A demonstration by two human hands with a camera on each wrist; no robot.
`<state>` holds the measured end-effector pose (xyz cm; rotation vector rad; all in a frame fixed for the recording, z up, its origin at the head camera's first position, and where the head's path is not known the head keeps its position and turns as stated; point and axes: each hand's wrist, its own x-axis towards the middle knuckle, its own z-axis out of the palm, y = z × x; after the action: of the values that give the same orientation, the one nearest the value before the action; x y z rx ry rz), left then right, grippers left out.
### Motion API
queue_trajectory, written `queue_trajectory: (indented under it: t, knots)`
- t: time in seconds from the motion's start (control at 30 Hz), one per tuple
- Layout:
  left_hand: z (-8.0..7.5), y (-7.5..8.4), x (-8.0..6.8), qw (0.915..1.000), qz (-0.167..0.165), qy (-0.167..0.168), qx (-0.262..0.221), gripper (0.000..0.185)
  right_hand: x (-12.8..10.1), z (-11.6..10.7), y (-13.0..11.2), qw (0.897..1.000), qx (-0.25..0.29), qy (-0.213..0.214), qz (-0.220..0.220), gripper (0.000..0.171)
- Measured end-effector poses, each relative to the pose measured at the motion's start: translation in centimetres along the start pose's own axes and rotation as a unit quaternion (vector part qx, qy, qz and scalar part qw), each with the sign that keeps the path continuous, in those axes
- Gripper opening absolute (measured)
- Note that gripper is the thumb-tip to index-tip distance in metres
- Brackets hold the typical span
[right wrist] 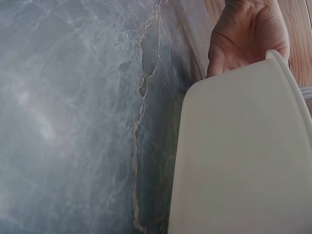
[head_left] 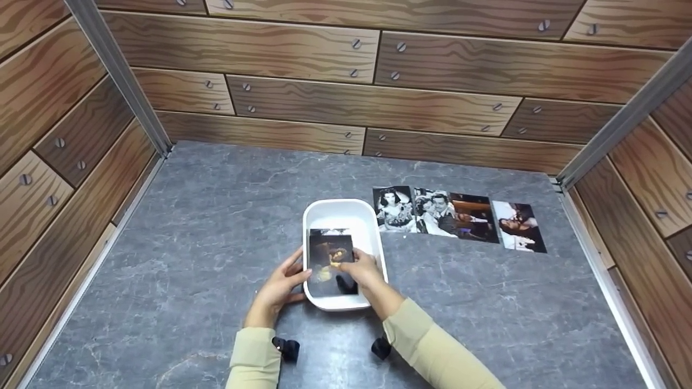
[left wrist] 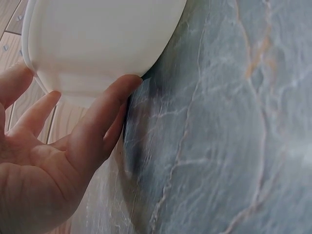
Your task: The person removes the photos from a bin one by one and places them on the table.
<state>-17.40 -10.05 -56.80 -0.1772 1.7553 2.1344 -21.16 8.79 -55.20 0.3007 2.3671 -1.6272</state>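
Observation:
A white plastic tub (head_left: 342,208) with rounded corners stands on the table. Inside lies a dark photo (head_left: 319,251) with a golden-lit figure, and the top edge of another print shows behind it. My right hand (head_left: 367,273) reaches in over the tub's right side and pinches the dark photo by its right edge, thumb across the picture. Its other fingers are partly hidden. At the tub's left side, my left hand (head_left: 278,283) grips it with the thumb at the rim and fingers against the outer wall. In the right wrist view, the left hand (right wrist: 248,36) appears beyond the tub's wall (right wrist: 239,146).
Right of the tub, several photos lie in a row: a black-and-white portrait (head_left: 394,210), a black-and-white couple (head_left: 435,213), a brown-toned print (head_left: 476,216) and a dark-haired figure (head_left: 519,227). Wood-patterned panels (head_left: 303,108) border the grey marbled table (head_left: 216,216).

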Motion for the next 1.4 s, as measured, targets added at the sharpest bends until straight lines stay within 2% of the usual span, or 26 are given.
queue_trajectory:
  t: [0.13,0.23,0.3,0.43,0.47,0.6,0.77,0.83,0.97,1.1,1.3,1.4]
  knots:
    - [0.0,-0.1,0.0,1.0000,-0.001,-0.003,-0.007,0.066,0.4,-0.1,0.4,1.000,0.025,-0.005,0.003,0.066]
    - [0.0,-0.1,0.0,1.0000,-0.005,-0.001,-0.008,0.067,1.8,0.1,1.9,0.999,0.045,-0.007,-0.010,0.065]
    - [0.0,-0.1,0.0,1.0000,-0.006,0.001,-0.007,0.067,2.4,0.1,2.4,0.998,0.055,-0.007,-0.003,0.065]
    - [-0.1,-0.1,0.1,1.0000,-0.004,0.001,-0.002,0.067,1.7,-0.1,1.3,0.998,0.063,-0.001,0.012,0.064]
    - [-0.1,-0.1,0.1,1.0000,-0.003,0.000,-0.002,0.067,1.0,-0.2,0.5,0.998,0.057,0.005,0.023,0.065]
    - [-0.2,-0.2,0.1,1.0000,0.000,-0.003,-0.003,0.068,-0.2,-0.4,-0.6,0.999,0.018,0.030,-0.011,0.061]
    - [-0.3,-0.2,0.0,1.0000,0.004,-0.005,-0.003,0.070,-0.4,-0.3,-0.6,0.998,-0.016,0.050,-0.043,0.061]
    - [-0.3,-0.2,0.0,1.0000,0.004,-0.006,-0.003,0.069,-0.4,-0.2,-0.4,0.997,-0.024,0.056,-0.043,0.063]
    - [-0.2,-0.2,0.1,1.0000,0.002,-0.007,-0.005,0.068,-0.7,0.0,-0.2,0.994,-0.079,0.070,-0.038,0.067]
    - [-0.1,-0.2,0.1,1.0000,0.002,-0.007,-0.005,0.068,-1.1,-0.1,-0.7,0.991,-0.110,0.065,-0.027,0.069]
    - [-0.2,-0.2,0.1,1.0000,0.004,-0.007,-0.005,0.068,-0.9,-0.8,-1.2,0.994,-0.105,0.028,-0.031,0.065]
    - [-0.2,-0.2,0.1,1.0000,0.002,-0.007,-0.005,0.068,-0.8,-0.9,-1.2,0.993,-0.110,0.026,-0.041,0.062]
